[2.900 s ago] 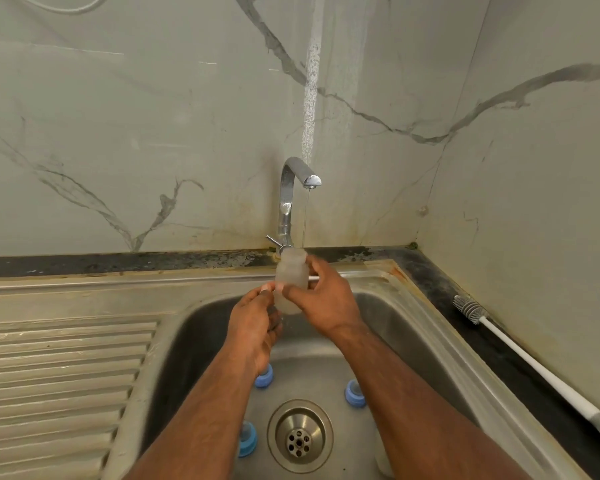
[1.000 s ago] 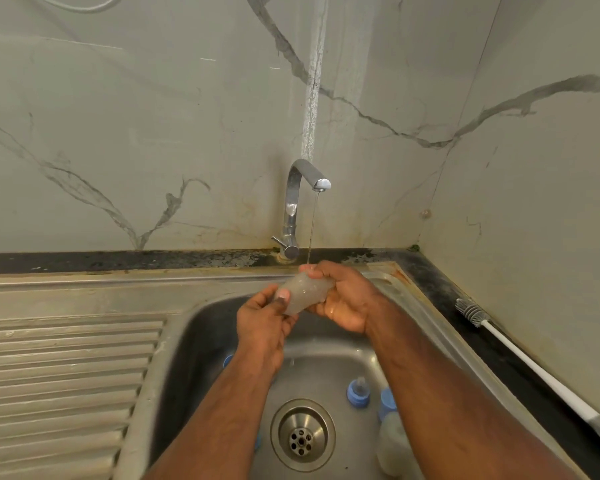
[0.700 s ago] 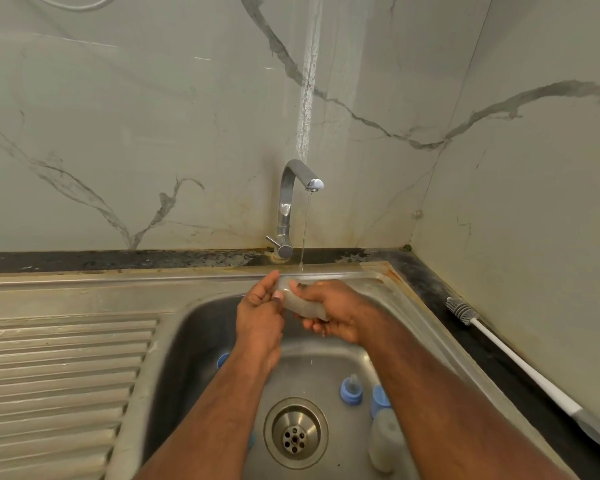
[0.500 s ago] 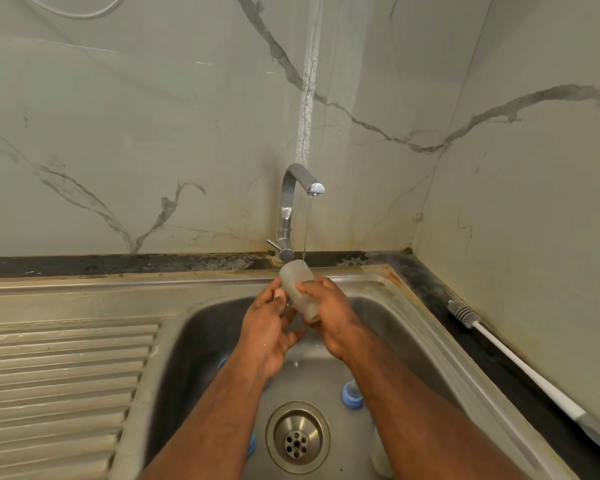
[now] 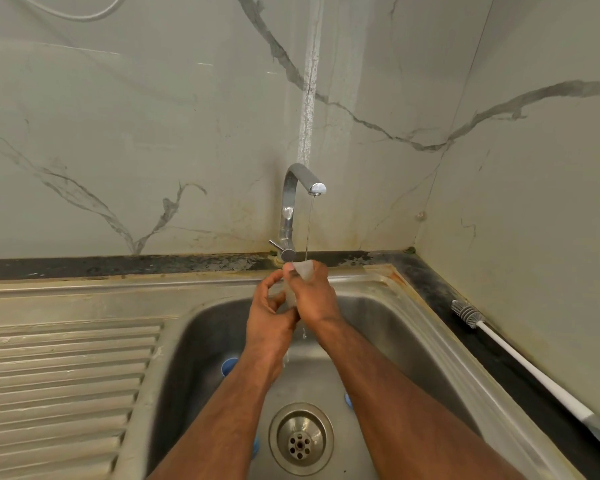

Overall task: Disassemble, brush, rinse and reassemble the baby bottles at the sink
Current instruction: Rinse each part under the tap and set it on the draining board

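Translucent plastic shows between the person's two hands: a baby bottle (image 5: 302, 270) held mouth-up over the back of the sink (image 5: 388, 327). The right hand (image 5: 314, 294) wraps its curled fingers round the bottle's body, with the rim poking out above the knuckles. The left hand (image 5: 270, 311) sits just beside it on the left, fingers bent in against the lower part of the bottle; how firmly it holds cannot be told. Directly above the grip, the tap (image 5: 293, 209) lets a thin stream of water (image 5: 308, 225) fall into the bottle's open mouth. Water drips off below the hands into the basin. Beneath the grip, down in the basin, lies the drain (image 5: 301, 438), and small blue bottle parts (image 5: 229, 366) peek out from beside the forearms. Well off to the right of the grip, a white-handled bottle brush (image 5: 520, 362) lies on the dark counter (image 5: 465, 327) along the wall. To the left of the grip stretches the ribbed draining board (image 5: 63, 382).
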{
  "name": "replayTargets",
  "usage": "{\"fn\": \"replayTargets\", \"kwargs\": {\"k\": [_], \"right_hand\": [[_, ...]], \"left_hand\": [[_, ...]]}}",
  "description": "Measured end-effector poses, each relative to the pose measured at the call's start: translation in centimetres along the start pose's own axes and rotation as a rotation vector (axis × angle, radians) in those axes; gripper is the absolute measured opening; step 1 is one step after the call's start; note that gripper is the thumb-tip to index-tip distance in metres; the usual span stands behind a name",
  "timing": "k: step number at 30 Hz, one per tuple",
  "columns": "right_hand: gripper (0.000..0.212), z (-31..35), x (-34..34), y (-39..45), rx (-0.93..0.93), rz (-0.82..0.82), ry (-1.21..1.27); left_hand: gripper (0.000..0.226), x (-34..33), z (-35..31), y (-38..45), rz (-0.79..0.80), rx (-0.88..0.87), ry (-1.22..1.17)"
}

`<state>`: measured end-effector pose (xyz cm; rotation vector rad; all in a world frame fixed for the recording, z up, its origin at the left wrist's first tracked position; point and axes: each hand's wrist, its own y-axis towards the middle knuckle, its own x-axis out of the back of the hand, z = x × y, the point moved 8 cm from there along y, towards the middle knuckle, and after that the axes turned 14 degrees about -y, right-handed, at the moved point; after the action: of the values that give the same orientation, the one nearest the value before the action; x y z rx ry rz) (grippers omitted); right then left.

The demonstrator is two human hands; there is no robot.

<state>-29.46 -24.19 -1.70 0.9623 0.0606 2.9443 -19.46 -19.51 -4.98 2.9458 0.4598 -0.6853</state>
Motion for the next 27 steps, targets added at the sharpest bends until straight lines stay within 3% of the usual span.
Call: {"fn": "replayTargets", "kwargs": {"k": [6,12,16,21,27], "right_hand": [[0.061,0.2,0.8,-1.0,0.097,0.106,-0.061],[0.063,0.3,4.1,-1.0,-0.018,0.075,-0.161],[0.047,0.6,4.5,-1.7,0.011,-0.054,-0.028],[0.044,-0.9,2.8,-2.4,-0.036,0.045,0.071],[0.08,-0.9,3.1,-2.0,-0.022,0.108,-0.045]], "left_hand": [[0.066,0.9,0.3,0.3,-0.016,-0.004,0.098],[0.057,0.2,-0.1,0.3,0.004,-0.091,0.269],[0.046,0.4,-0.3,0.3,-0.061,-0.054,0.168],[0.031,0.6,0.7,-0.1,-0.057,0.14,-0.206],[0.03,1.0,0.6,0.6,-0.06,0.095,-0.187]]}}
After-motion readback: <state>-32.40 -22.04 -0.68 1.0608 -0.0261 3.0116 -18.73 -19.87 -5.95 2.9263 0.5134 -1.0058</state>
